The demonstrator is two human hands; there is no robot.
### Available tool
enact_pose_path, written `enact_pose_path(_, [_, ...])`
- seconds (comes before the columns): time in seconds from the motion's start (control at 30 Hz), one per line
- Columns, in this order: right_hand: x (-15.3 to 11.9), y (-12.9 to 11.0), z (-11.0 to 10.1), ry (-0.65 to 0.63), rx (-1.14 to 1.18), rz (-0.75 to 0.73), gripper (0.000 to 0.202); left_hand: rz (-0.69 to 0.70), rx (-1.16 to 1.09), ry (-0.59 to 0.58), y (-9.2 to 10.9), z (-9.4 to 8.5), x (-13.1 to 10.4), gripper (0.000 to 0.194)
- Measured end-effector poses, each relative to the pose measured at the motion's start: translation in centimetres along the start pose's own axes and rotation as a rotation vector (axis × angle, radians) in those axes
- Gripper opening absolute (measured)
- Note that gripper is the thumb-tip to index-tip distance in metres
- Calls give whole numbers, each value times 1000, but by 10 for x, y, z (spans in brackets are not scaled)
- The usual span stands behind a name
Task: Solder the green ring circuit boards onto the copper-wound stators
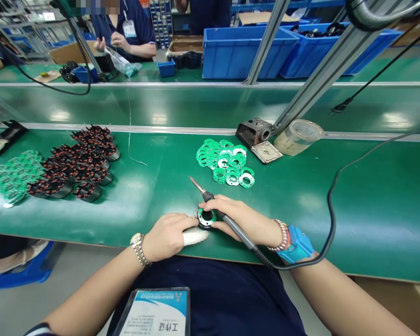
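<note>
A ring-shaped green and white circuit board [203, 221] sits on a dark motor stator at the table's front edge. My left hand [168, 235] grips its left side with finger and thumb; a white cover wraps the thumb. Lying in my right hand [247, 217] is a soldering iron [236, 227], its tip pointing up and left, away from the board. Fingertips of that same hand also touch the board's right and far edges. Loose ring boards [227, 161] are heaped beyond my hands. Wound stators [79, 163] stand grouped at the left, beside more green boards [17, 177].
At the back right are a soldering iron stand [254, 133], a sponge tray [267, 152] and a plastic tub [297, 136]. The iron's cable [331, 210] loops over the right side. A slanted metal post [311, 84] rises behind. Co-workers sit across the bench near blue bins [245, 56].
</note>
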State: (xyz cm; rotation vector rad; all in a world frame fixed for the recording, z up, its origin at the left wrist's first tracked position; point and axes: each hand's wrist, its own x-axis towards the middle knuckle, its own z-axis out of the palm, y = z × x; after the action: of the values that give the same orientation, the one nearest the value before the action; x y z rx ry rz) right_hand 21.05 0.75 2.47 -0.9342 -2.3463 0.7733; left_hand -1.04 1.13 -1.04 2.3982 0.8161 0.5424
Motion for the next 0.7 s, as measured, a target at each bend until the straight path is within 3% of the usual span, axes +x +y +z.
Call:
enact_pose_path(0.1, [-5,-2,7,77,-43,23,29,85,43,-4,1,2,2,24])
enact_pose_path(0.17, [-11,-6,16,163,-88,72,31,53,-106,34,3,4,6,21])
enact_pose_path(0.33, [-22,-19,39,395,-207,183,32,-475,-750,22,12,2,16,15])
enact_pose_path(0.4, [-20,-22,41,438,-207,176,28,-593,-918,29,14,1,18,16])
enact_pose_path(0.57, [-3,-22,38,448,-59,84,19,-652,-1035,42,16,-1,20,16])
enact_pose_path(0.7, [5,-19,39,430,-22,101,19,-654,-1037,45,15,-1,20,16])
